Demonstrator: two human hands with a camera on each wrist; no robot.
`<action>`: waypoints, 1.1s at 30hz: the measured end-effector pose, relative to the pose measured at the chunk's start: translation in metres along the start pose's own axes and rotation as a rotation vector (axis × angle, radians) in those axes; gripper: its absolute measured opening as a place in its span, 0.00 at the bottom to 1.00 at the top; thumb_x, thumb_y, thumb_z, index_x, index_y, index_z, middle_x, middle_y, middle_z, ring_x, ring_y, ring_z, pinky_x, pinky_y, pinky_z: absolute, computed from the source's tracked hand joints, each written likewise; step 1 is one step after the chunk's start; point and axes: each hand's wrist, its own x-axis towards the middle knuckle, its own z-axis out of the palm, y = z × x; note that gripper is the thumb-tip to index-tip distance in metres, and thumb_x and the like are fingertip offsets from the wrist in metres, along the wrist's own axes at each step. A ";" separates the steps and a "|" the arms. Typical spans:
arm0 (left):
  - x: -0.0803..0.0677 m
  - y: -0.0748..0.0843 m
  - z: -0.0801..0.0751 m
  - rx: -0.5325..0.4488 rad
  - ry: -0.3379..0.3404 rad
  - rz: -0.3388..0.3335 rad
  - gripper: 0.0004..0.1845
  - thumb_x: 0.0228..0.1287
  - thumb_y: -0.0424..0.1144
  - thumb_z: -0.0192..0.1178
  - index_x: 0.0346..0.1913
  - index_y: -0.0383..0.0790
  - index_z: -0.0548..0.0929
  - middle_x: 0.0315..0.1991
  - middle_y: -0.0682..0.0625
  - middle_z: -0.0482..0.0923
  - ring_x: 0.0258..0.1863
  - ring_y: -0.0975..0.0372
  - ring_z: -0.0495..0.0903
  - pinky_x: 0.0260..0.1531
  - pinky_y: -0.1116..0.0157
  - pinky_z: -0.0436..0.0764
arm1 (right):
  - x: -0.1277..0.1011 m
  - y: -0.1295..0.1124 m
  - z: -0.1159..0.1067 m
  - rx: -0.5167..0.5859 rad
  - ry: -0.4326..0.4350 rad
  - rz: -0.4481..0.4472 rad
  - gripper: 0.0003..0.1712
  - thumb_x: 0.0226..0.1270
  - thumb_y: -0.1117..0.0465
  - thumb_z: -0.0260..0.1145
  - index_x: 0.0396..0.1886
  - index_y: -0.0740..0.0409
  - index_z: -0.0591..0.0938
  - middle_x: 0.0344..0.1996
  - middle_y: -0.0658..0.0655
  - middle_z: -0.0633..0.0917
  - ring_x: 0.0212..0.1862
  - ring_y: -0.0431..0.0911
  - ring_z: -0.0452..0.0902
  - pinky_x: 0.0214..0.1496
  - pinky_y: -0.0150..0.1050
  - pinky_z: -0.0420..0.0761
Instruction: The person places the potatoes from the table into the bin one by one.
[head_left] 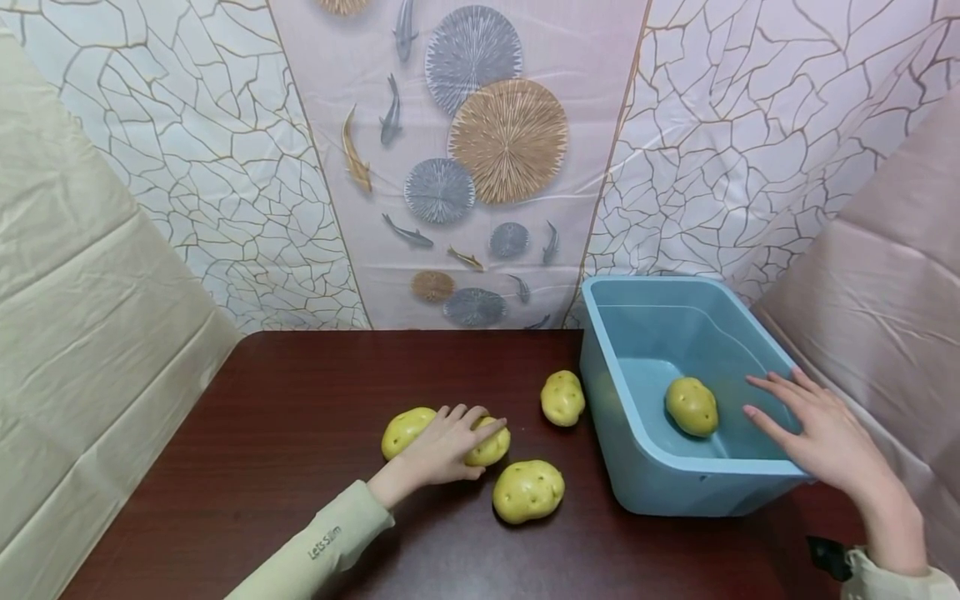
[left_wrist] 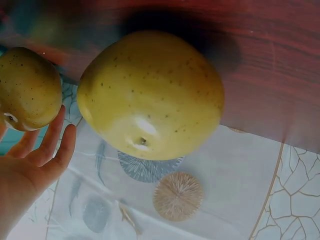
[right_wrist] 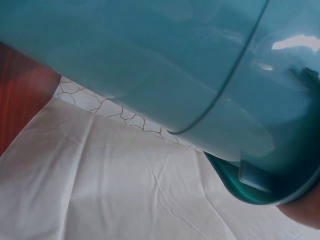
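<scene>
Potato (head_left: pixel 491 451) — glossy, dimpled — under left hand (head_left: pixel 444 451)

The bare left hand (head_left: pixel 444 450), its pale fabric sleeve (head_left: pixel 318 546) cropped at bottom, partly hides one lumpy yellow potato (head_left: pixel 491 450)!

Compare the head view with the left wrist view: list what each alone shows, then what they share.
Only the head view shows the right hand, the potato inside the blue bin, and the lettered sleeve.

Only the left wrist view shows fine dark specks on the potato nearest its camera.

Both show the left hand touching another potato, the dark red table and the patterned cloth.
</scene>
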 end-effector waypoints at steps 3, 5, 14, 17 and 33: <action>0.001 0.000 -0.001 -0.005 0.013 0.008 0.37 0.50 0.56 0.61 0.64 0.52 0.63 0.54 0.50 0.69 0.46 0.56 0.71 0.42 0.57 0.71 | 0.000 0.001 -0.001 0.002 0.007 -0.003 0.32 0.64 0.47 0.53 0.58 0.68 0.68 0.56 0.78 0.65 0.68 0.67 0.34 0.62 0.65 0.36; 0.002 0.000 -0.002 -0.007 0.020 0.012 0.37 0.50 0.55 0.61 0.64 0.52 0.62 0.54 0.50 0.69 0.46 0.56 0.71 0.42 0.57 0.71 | -0.001 0.001 -0.001 0.003 0.010 -0.003 0.32 0.64 0.47 0.53 0.57 0.68 0.68 0.56 0.78 0.65 0.68 0.66 0.34 0.63 0.65 0.35; 0.007 0.000 -0.010 0.000 0.043 0.011 0.38 0.50 0.55 0.61 0.65 0.53 0.62 0.55 0.49 0.68 0.48 0.56 0.71 0.44 0.57 0.71 | 0.001 -0.001 0.002 -0.033 0.023 0.008 0.32 0.64 0.46 0.53 0.56 0.69 0.69 0.55 0.79 0.66 0.67 0.68 0.36 0.62 0.65 0.37; 0.008 0.001 -0.012 -0.003 0.048 0.014 0.38 0.50 0.55 0.61 0.65 0.52 0.62 0.55 0.49 0.69 0.47 0.56 0.71 0.43 0.57 0.72 | 0.001 -0.002 0.002 -0.034 0.022 0.008 0.32 0.64 0.47 0.53 0.56 0.70 0.69 0.55 0.79 0.66 0.67 0.68 0.36 0.62 0.65 0.38; 0.020 0.004 -0.031 0.013 0.112 0.040 0.38 0.49 0.56 0.61 0.65 0.53 0.62 0.54 0.50 0.68 0.46 0.57 0.71 0.43 0.59 0.71 | 0.001 -0.001 0.002 -0.040 0.027 0.000 0.32 0.64 0.47 0.53 0.56 0.70 0.69 0.54 0.79 0.66 0.67 0.68 0.36 0.63 0.65 0.37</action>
